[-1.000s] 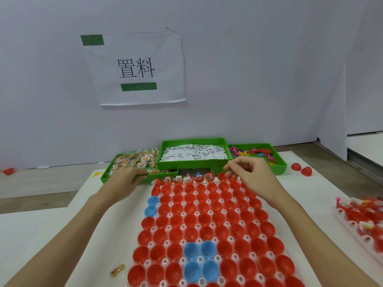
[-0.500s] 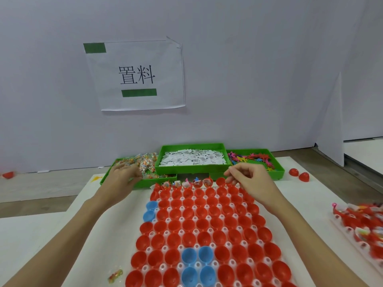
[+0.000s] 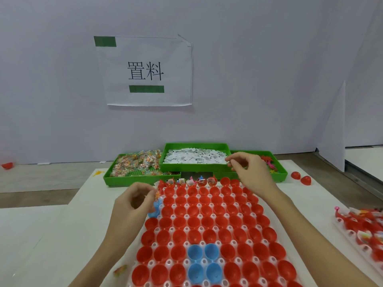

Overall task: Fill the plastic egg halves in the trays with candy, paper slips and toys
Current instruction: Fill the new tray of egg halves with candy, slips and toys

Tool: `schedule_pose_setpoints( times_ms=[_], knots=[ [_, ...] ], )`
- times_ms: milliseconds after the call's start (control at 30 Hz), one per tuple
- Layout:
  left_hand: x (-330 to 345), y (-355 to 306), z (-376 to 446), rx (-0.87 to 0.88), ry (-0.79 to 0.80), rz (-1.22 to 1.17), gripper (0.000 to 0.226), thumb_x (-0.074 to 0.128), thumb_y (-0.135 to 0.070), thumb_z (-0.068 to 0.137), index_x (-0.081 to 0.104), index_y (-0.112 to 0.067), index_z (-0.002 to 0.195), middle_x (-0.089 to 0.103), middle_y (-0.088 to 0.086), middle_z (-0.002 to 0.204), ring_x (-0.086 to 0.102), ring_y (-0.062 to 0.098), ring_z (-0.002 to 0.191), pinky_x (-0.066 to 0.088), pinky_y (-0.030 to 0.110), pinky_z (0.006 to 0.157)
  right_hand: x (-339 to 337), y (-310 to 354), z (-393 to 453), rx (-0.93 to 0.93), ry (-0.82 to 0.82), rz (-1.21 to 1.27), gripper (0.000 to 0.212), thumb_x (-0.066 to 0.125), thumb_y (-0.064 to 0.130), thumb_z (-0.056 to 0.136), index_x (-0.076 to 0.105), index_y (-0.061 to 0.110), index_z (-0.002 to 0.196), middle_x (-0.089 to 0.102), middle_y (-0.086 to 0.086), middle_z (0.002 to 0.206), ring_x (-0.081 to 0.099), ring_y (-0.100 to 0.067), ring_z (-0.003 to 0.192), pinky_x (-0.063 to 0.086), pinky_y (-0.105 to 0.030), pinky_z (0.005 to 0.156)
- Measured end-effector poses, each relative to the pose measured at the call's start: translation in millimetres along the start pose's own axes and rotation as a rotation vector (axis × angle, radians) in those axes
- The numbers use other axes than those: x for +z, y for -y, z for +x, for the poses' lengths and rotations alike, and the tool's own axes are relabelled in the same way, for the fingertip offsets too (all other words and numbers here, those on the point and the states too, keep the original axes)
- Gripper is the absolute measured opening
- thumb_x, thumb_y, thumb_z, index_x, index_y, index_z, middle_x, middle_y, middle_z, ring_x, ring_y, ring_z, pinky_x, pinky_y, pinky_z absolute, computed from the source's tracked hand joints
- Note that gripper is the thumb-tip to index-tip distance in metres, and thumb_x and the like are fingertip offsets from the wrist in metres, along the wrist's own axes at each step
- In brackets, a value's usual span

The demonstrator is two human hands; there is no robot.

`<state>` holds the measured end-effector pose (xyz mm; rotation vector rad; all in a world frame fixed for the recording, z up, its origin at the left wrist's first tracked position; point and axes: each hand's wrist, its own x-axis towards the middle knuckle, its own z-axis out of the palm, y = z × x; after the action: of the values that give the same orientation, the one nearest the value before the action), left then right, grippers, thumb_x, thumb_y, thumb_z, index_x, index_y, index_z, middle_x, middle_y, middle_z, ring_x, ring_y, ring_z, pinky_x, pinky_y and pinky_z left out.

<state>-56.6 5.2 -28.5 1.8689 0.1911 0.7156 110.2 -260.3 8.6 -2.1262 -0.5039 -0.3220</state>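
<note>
My left hand (image 3: pixel 132 206) has its fingers curled in, and the fingertips (image 3: pixel 152 193) pinch a small wrapped candy (image 3: pixel 158 194) at the far left corner of the egg tray (image 3: pixel 207 235), just above the blue egg halves (image 3: pixel 156 208) at that edge. My right hand (image 3: pixel 251 172) hovers past the tray's far right corner, fingers bent and drawn close to the thumb; I cannot tell whether they pinch anything, since the tips are too blurred.

Under both hands I see the tray packed with red egg halves (image 3: pixel 192 222), open side up, with four blue halves (image 3: pixel 203 262) grouped near the front. The farthest row (image 3: pixel 190 181) already carries candy, slips and bits of toy in most of its cups; the two cups at its right end look bare.

Behind the tray stand three green bins side by side. The left bin (image 3: pixel 116 179) holds wrapped candy (image 3: pixel 136 164), the middle bin (image 3: pixel 186 168), raised a little higher, holds white paper slips (image 3: pixel 192 157), and the right bin (image 3: pixel 279 176), partly hidden by my right hand, holds small coloured toys (image 3: pixel 269 162).

A loose candy (image 3: pixel 120 271) lies on the white table (image 3: pixel 51 235) left of the tray. A second tray (image 3: pixel 362 230) of filled red halves sits at the right edge, and two loose red halves (image 3: pixel 300 178) rest beside the right bin. A paper sign (image 3: pixel 145 71) hangs on the wall.
</note>
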Motion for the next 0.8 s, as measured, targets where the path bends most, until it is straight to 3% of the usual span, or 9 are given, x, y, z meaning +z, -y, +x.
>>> schedule_pose_setpoints(
  times_ms=[133,267,367,467,533,600,700,800],
  knots=[
    [-3.5,-6.8,-4.9,0.109,0.036,0.034,0.022,0.058,-0.005,0.101,0.07,-0.024,0.101,0.069,-0.013,0.082,0.065,0.009,0.075,0.051,0.012,0.068,12.5,2.0,38.7,-0.008,0.096,-0.312,0.025,0.058,0.013,0.103,0.072,0.012,0.123,0.072,-0.005,0.124,0.068,-0.017,0.106,0.048,-0.025,0.095],
    [-10.0,-4.0,-4.4,0.103,0.035,-0.034,0.031,0.055,-0.007,0.104,0.072,-0.034,0.102,0.066,-0.007,0.076,0.06,0.009,0.067,0.049,0.013,0.062,17.5,2.5,67.7,0.071,0.284,-0.514,0.03,0.06,0.019,0.103,0.067,0.011,0.131,0.064,-0.013,0.138,0.07,-0.02,0.094,0.053,-0.035,0.092],
    [-14.0,-1.1,-1.5,0.099,0.027,-0.03,0.038,0.055,-0.008,0.104,0.07,-0.042,0.097,0.067,-0.006,0.078,0.059,0.009,0.065,0.049,0.014,0.06,19.0,3.3,81.6,0.117,0.387,-0.567,0.027,0.069,0.024,0.097,0.074,0.011,0.121,0.062,-0.009,0.142,0.068,-0.024,0.112,0.047,-0.04,0.105],
    [-16.8,-1.2,-0.4,0.091,0.025,-0.037,0.039,0.055,-0.007,0.103,0.071,-0.042,0.095,0.067,-0.005,0.078,0.059,0.009,0.064,0.049,0.014,0.06,20.6,3.9,88.9,0.153,0.374,-0.572,0.02,0.076,0.022,0.091,0.078,0.009,0.106,0.066,-0.009,0.135,0.061,-0.027,0.125,0.046,-0.038,0.106],
    [-18.0,-2.4,-0.3,0.092,0.024,-0.044,0.038,0.056,-0.007,0.103,0.071,-0.041,0.095,0.068,-0.006,0.078,0.059,0.008,0.064,0.049,0.013,0.061,23.8,1.0,88.7,0.177,0.336,-0.553,0.014,0.077,0.019,0.089,0.078,0.008,0.098,0.069,-0.009,0.13,0.065,-0.024,0.116,0.048,-0.035,0.099],
    [-17.4,-3.3,-0.5,0.09,0.033,-0.042,0.037,0.056,-0.007,0.103,0.071,-0.04,0.095,0.068,-0.007,0.078,0.059,0.008,0.066,0.049,0.014,0.061,25.0,-3.4,86.9,0.197,0.303,-0.518,0.011,0.076,0.018,0.09,0.077,0.008,0.094,0.072,-0.007,0.12,0.065,-0.016,0.093,0.05,-0.03,0.085],
    [-15.2,-5.2,-2.7,0.081,0.064,-0.034,0.03,0.059,-0.011,0.102,0.074,-0.036,0.099,0.07,-0.007,0.078,0.061,0.009,0.066,0.052,0.019,0.062,23.6,-10.2,81.0,0.198,0.26,-0.422,0.014,0.074,0.021,0.093,0.075,0.009,0.099,0.064,0.004,0.085,0.051,-0.007,0.061,0.042,-0.017,0.059],
    [-13.5,-10.9,-6.1,0.065,0.102,-0.082,0.014,0.066,-0.024,0.094,0.075,-0.03,0.104,0.072,0.001,0.078,0.067,0.012,0.064,0.057,0.022,0.066,20.2,-14.6,71.9,0.182,0.147,-0.296,0.016,0.071,0.023,0.096,0.073,0.009,0.102,0.06,0.005,0.076,0.056,-0.012,0.061,0.037,-0.016,0.049]
  ],
)
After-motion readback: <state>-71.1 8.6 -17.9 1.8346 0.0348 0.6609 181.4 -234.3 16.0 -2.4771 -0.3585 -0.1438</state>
